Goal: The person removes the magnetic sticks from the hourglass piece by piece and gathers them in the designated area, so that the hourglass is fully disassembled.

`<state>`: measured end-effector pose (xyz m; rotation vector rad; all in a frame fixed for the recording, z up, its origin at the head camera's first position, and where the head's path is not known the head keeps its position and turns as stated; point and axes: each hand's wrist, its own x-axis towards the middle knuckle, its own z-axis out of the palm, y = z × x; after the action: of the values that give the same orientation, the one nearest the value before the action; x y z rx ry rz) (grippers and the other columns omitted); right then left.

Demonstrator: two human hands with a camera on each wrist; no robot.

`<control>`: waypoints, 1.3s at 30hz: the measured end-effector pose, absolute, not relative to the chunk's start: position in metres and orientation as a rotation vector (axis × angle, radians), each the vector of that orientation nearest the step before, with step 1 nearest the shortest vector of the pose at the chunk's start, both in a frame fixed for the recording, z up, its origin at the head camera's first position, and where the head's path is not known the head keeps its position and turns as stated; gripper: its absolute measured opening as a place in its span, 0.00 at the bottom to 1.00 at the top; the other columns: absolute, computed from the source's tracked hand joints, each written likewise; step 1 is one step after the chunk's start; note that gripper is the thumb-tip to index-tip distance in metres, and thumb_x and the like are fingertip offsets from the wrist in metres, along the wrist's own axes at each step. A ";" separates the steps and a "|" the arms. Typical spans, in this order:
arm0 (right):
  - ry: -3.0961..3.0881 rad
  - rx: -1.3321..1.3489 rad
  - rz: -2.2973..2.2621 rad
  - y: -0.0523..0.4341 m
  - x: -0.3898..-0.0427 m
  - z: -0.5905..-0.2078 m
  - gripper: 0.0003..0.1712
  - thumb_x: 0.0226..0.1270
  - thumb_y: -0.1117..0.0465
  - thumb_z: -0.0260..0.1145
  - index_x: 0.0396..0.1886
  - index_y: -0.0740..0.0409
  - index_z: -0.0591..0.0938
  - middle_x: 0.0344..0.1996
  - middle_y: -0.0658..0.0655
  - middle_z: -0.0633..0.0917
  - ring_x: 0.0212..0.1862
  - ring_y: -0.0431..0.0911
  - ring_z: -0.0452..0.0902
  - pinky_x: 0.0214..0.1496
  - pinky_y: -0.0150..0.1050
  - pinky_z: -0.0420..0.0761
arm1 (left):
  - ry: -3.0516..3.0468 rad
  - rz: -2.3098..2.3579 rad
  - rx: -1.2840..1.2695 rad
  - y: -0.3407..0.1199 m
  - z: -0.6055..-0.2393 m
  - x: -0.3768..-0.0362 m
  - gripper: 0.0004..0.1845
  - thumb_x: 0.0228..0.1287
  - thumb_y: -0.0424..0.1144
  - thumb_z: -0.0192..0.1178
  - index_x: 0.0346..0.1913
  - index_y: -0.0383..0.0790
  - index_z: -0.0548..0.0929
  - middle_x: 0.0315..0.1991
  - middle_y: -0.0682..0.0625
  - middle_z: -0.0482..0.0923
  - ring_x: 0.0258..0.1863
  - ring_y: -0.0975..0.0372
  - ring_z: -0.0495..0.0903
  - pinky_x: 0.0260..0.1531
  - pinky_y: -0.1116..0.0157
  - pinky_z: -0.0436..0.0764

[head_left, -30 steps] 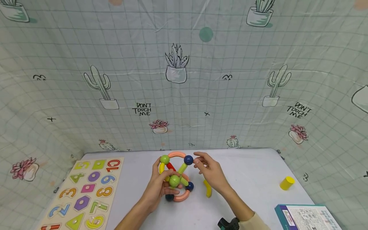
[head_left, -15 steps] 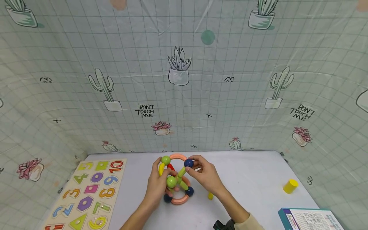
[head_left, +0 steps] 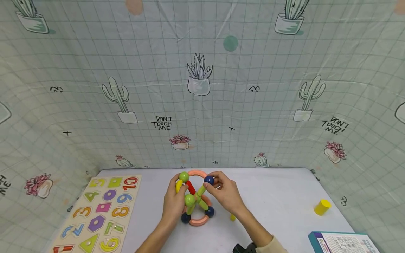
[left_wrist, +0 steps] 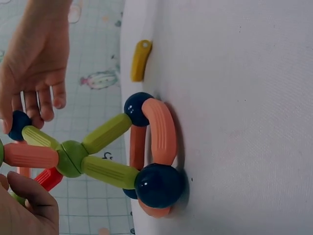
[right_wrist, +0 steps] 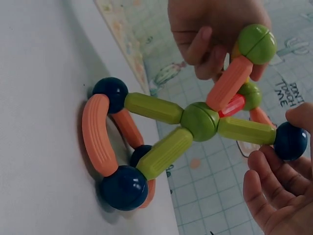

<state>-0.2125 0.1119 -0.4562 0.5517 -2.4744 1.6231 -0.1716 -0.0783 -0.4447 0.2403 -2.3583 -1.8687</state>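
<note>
A ball-and-stick building toy [head_left: 201, 190] stands mid-table on a ring of salmon curved sticks [right_wrist: 98, 137] and dark blue balls. From its lime centre ball [right_wrist: 199, 121], lime sticks and a salmon stick branch out, with a red stick [head_left: 191, 187] behind. My left hand [head_left: 172, 205] grips the upper left of the toy, around a yellow curved stick [head_left: 179, 185] below a lime ball [head_left: 184, 176]. Thumb and fingers of my right hand [head_left: 227, 193] pinch the upper dark blue ball [right_wrist: 290, 141], which sits at the end of a lime stick and a salmon arc [head_left: 197, 173].
A loose yellow curved stick [left_wrist: 141, 59] lies on the table, partly behind my right wrist in the head view. A number-and-shape board [head_left: 104, 211] lies at left. At right are a yellow cylinder [head_left: 322, 207] and a printed box [head_left: 343, 242].
My right hand has closed from beside the upper dark blue ball to a pinch on it. My left hand keeps its grip on the toy. The head view has shifted slightly.
</note>
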 end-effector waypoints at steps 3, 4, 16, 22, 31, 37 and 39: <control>-2.481 0.535 1.614 0.110 -0.211 -0.455 0.18 0.67 0.57 0.72 0.54 0.54 0.80 0.32 0.48 0.86 0.35 0.43 0.82 0.38 0.33 0.80 | -2.321 -1.871 0.243 -0.076 -0.447 -0.173 0.27 0.74 0.40 0.52 0.73 0.40 0.64 0.67 0.39 0.67 0.56 0.51 0.72 0.56 0.50 0.75; -2.484 0.535 1.609 0.109 -0.210 -0.454 0.18 0.67 0.58 0.72 0.54 0.55 0.80 0.32 0.49 0.86 0.35 0.45 0.82 0.38 0.33 0.80 | -2.310 -1.889 0.253 -0.076 -0.447 -0.174 0.27 0.74 0.40 0.52 0.73 0.40 0.64 0.67 0.40 0.67 0.58 0.51 0.71 0.58 0.50 0.73; -2.440 0.508 1.615 0.104 -0.197 -0.434 0.14 0.65 0.66 0.70 0.50 0.59 0.81 0.30 0.50 0.85 0.33 0.48 0.81 0.37 0.33 0.80 | -2.165 -2.186 0.279 -0.075 -0.448 -0.180 0.30 0.75 0.42 0.49 0.77 0.49 0.59 0.52 0.40 0.73 0.20 0.60 0.67 0.17 0.68 0.69; -2.450 0.480 1.614 0.106 -0.210 -0.455 0.15 0.65 0.65 0.71 0.50 0.52 0.83 0.30 0.46 0.83 0.33 0.43 0.79 0.38 0.35 0.80 | -2.126 -2.215 0.297 -0.075 -0.451 -0.184 0.30 0.74 0.41 0.49 0.76 0.49 0.59 0.63 0.40 0.67 0.27 0.58 0.72 0.20 0.67 0.71; -2.424 0.495 1.637 0.103 -0.195 -0.432 0.13 0.65 0.67 0.70 0.49 0.59 0.83 0.30 0.49 0.83 0.33 0.45 0.78 0.38 0.36 0.80 | -2.035 -2.308 0.323 -0.075 -0.448 -0.184 0.28 0.73 0.41 0.50 0.73 0.47 0.62 0.59 0.40 0.70 0.27 0.60 0.72 0.26 0.66 0.75; -2.412 0.547 1.637 0.103 -0.190 -0.424 0.13 0.66 0.67 0.69 0.50 0.61 0.82 0.30 0.51 0.83 0.33 0.44 0.78 0.38 0.34 0.80 | -1.982 -2.369 0.343 -0.076 -0.448 -0.190 0.26 0.72 0.41 0.50 0.71 0.47 0.66 0.59 0.41 0.69 0.27 0.61 0.70 0.26 0.69 0.76; -2.421 0.555 1.634 0.104 -0.191 -0.424 0.14 0.66 0.67 0.69 0.50 0.61 0.82 0.30 0.51 0.83 0.33 0.44 0.79 0.38 0.34 0.80 | -1.951 -2.408 0.339 -0.076 -0.447 -0.192 0.25 0.72 0.40 0.50 0.71 0.48 0.69 0.62 0.42 0.69 0.26 0.62 0.69 0.27 0.70 0.76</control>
<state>-0.1910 0.1042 -0.4241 0.5548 -2.4207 1.6340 -0.1919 -0.0764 -0.4473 0.3386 -1.9509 -2.4075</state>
